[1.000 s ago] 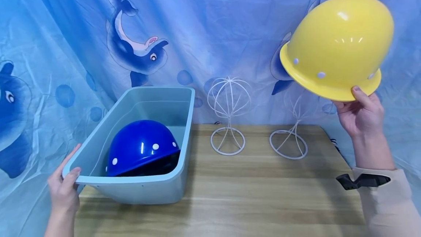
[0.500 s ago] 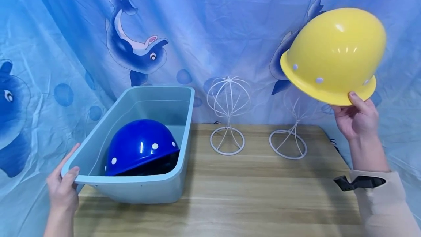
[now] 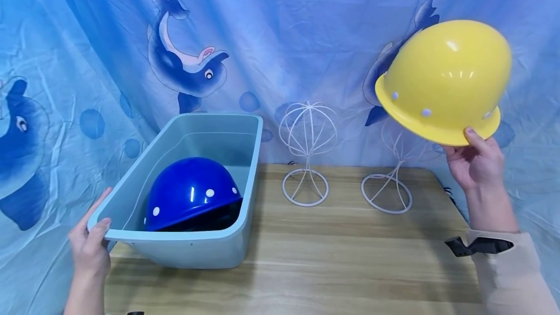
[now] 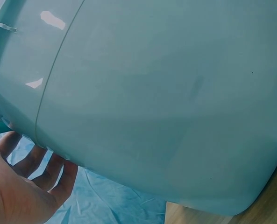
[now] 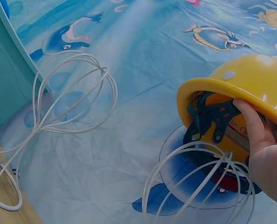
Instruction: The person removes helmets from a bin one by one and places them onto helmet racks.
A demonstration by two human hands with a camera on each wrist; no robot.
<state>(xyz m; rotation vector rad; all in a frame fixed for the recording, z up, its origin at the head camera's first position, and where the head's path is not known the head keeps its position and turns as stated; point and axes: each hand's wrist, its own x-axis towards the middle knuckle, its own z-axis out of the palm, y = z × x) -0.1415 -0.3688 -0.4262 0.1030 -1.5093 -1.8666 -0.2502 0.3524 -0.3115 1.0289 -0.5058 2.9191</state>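
A yellow hard hat (image 3: 450,77) is held up at the right by my right hand (image 3: 479,162), its thumb on the brim and its fingers underneath. The right wrist view shows the hat's dark inner harness (image 5: 213,116), just above the right-hand wire stand (image 5: 199,186). My left hand (image 3: 91,247) grips the near left corner of a light blue-green bin (image 3: 175,237), thumb over the rim. Inside the bin lies a blue hard hat (image 3: 192,188), tilted, its dark underside partly showing. In the left wrist view the fingers (image 4: 47,170) curl against the bin's outer wall.
Another white wire stand (image 3: 305,186) with a round cage top stands upright on the wooden table (image 3: 306,247), right of the bin. The right-hand stand's base ring (image 3: 386,193) rests near the table's back right. A blue dolphin-print curtain (image 3: 306,33) hangs behind.
My right hand has lowered the yellow hard hat somewhat, bringing it nearer the right-hand wire stand. The left hand keeps its grip on the bin, and the blue hard hat stays put.
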